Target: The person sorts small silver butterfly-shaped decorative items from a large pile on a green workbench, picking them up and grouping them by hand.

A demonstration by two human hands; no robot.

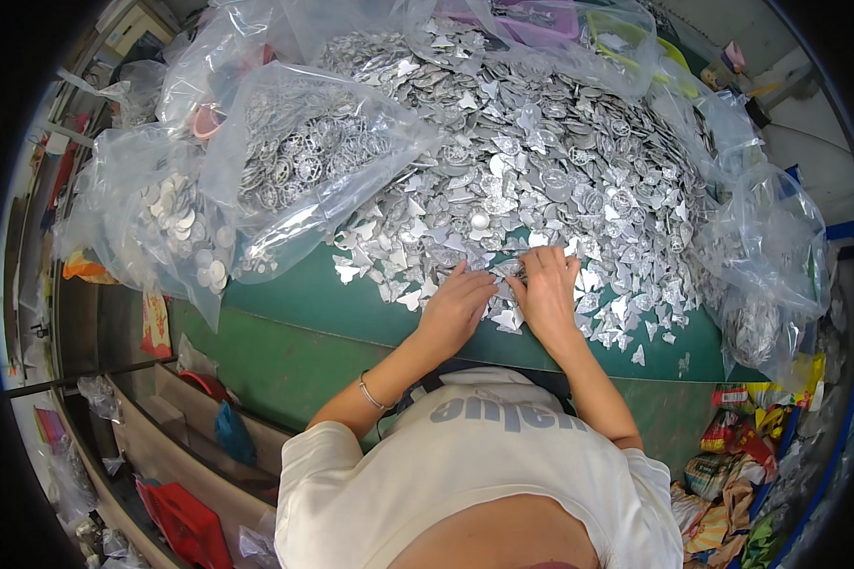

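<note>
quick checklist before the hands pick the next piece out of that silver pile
1. Both hands on the work: left hand and right hand rest side by side on the near edge of the pile of silver metal pieces. Ok.
2. Something pinched between the fingers: hidden by the fingers and too small. Cannot tell.
3. Bare green table left of the hands to set pieces down. Ok.
4. Loose pieces near the table's front edge, right of the right hand, could slide off. Not ok.
5. Clear bag of ring-shaped pieces lies on the table to the left, apart from the hands. Ok.
</note>
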